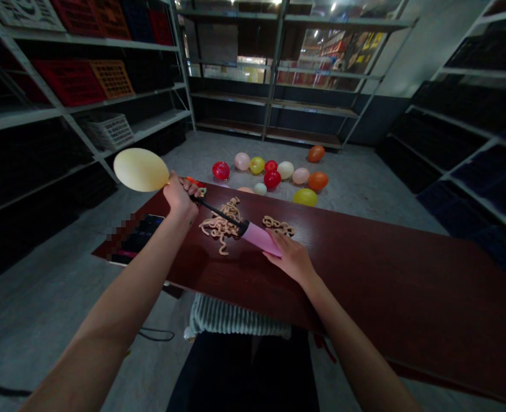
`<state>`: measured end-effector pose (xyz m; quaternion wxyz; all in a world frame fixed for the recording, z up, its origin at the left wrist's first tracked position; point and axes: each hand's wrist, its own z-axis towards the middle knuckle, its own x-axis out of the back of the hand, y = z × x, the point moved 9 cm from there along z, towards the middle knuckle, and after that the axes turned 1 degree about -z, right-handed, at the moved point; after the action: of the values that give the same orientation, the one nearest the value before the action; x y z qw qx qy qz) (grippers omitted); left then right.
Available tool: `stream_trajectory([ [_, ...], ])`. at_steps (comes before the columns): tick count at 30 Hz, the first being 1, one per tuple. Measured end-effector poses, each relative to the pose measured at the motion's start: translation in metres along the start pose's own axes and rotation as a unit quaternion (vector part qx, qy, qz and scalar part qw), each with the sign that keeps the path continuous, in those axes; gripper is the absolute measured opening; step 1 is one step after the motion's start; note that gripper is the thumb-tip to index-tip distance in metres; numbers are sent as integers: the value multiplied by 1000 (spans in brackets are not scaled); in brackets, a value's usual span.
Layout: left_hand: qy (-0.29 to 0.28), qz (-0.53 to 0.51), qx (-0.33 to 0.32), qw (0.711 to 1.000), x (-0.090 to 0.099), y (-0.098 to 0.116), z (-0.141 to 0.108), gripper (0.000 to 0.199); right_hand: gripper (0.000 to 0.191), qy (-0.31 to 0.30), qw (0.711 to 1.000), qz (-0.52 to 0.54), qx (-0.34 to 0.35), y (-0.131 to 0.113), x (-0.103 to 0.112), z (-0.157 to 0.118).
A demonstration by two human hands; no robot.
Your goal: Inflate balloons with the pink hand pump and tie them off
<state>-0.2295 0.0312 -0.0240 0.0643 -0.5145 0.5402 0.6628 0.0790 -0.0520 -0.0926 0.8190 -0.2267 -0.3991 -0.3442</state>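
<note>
A pink hand pump (261, 238) with a black rod (218, 212) is stretched between my two hands above the table. My right hand (291, 256) is wrapped round its pink barrel. Closed at the rod's far end, my left hand (180, 193) also has a pale yellow balloon (141, 170) at its outer side. The balloon is inflated and points left; its neck is hidden by my fingers. Under the rod lies a heap of beige twisted balloons or cords (223, 220), and a smaller beige bunch (278, 225) sits beyond my right hand.
The dark red table (364, 274) reaches far to the right. A tablet-like device (139, 237) lies at its left end. Inflated balloons, among them a red one (272, 179), rest on the floor beyond. Metal shelves (274, 103) with crates stand around; a grey ribbed cushion (235, 316) is by my lap.
</note>
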Motion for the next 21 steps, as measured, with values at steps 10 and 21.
stream_trajectory([
  [10, -45, 21, -9, 999, -53, -43, -35, 44, 55, 20, 991, 40, -125, 32, 1, -4],
  [21, -64, 44, 54, 996, -45, -129, -81, 48, 59, -19, 980, 77, -182, 45, -1, -5],
])
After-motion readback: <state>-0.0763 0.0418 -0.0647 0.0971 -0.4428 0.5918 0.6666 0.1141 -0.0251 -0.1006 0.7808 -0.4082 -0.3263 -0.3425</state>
